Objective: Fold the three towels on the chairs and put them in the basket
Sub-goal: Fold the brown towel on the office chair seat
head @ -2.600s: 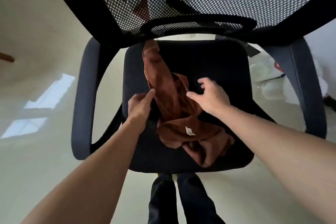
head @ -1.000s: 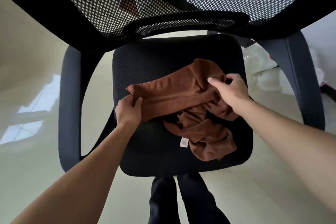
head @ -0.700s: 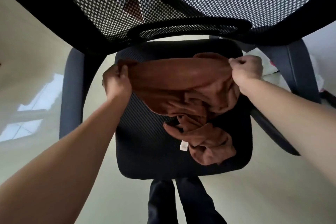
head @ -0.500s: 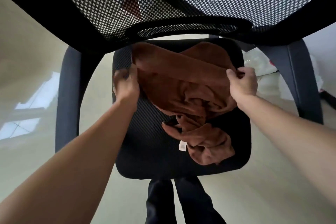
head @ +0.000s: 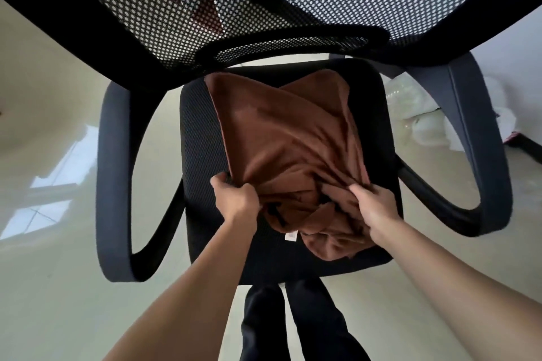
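Towel, brown and rumpled, is lying across the black seat of the office chair in the middle of the frame, its far edge reaching toward the mesh backrest at the top and its near part bunching in folds toward the seat's front right. Chair armrests are curving down both sides over the pale glossy floor. Left hand, at centre, is gripping the towel's left edge, fingers closed on the cloth. Right hand, just right of it, is clutching a gathered fold, fingers likewise clamped. A small white label is showing between the wrists.
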The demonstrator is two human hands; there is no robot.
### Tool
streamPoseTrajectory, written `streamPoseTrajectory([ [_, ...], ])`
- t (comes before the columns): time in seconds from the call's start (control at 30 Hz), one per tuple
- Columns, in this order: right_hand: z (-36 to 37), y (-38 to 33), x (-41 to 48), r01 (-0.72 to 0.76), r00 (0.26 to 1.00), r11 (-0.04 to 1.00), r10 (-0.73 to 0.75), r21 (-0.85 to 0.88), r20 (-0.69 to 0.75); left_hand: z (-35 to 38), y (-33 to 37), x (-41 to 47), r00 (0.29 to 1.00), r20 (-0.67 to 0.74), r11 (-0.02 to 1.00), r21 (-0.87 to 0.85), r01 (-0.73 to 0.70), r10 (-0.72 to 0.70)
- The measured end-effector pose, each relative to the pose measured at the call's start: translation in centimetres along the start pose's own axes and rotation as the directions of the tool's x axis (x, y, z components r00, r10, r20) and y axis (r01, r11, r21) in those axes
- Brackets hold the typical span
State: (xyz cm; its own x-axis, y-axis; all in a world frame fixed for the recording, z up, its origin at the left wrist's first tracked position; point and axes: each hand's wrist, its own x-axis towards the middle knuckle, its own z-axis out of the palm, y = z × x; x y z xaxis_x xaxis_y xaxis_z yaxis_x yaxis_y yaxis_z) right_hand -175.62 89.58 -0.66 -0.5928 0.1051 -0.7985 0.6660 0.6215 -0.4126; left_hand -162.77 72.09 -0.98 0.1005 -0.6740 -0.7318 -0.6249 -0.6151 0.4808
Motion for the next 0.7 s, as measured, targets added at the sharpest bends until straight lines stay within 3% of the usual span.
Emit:
streamPoseTrajectory([
  [0.07,-1.0,1.3,-0.9,0.022,0.999,0.995,-0.018,-0.1,0.036,-1.7,-1.7,0.8,0.999,-0.026,0.983,0.182,-0.036,0.042],
  [0.17,-2.3,2.8,-1.6,-0.016,0.985,0.936,0.075,-0.352,0.156,-4.2,-4.3,2.0,0.999,0.052,0.892,0.451,-0.035,0.012],
  [0.23,-2.9,2.9,-1.4,0.002,0.963,0.847,0.141,-0.531,0.228,-5.3,-4.9,2.4,0.991,0.129,0.833,0.552,-0.039,-0.039],
  [0.3,-3.0,1.6,-0.2,0.094,0.975,0.786,0.051,-0.611,0.216,-5.7,-4.1,2.8,0.98,0.197,0.813,0.575,-0.095,-0.025],
  [0.4,-1.8,-3.3,2.3,0.199,0.98,0.84,-0.182,-0.505,0.083,-4.7,-0.4,4.1,0.973,0.212,0.904,0.393,-0.168,0.089],
  [0.53,1.5,-10.2,4.8,0.232,0.972,0.941,-0.23,-0.247,0.038,-2.1,5.8,6.7,0.969,0.189,0.982,0.068,-0.173,0.158],
  [0.6,2.6,-12.2,6.0,0.224,0.974,0.956,-0.228,-0.189,0.005,-0.8,7.5,8.5,0.971,0.161,0.979,0.076,-0.189,0.175],
  [0.7,2.8,-13.7,7.8,0.303,0.935,0.947,-0.317,-0.109,-0.16,-0.1,8.6,10.5,0.97,0.134,0.968,0.12,-0.218,0.202],
])
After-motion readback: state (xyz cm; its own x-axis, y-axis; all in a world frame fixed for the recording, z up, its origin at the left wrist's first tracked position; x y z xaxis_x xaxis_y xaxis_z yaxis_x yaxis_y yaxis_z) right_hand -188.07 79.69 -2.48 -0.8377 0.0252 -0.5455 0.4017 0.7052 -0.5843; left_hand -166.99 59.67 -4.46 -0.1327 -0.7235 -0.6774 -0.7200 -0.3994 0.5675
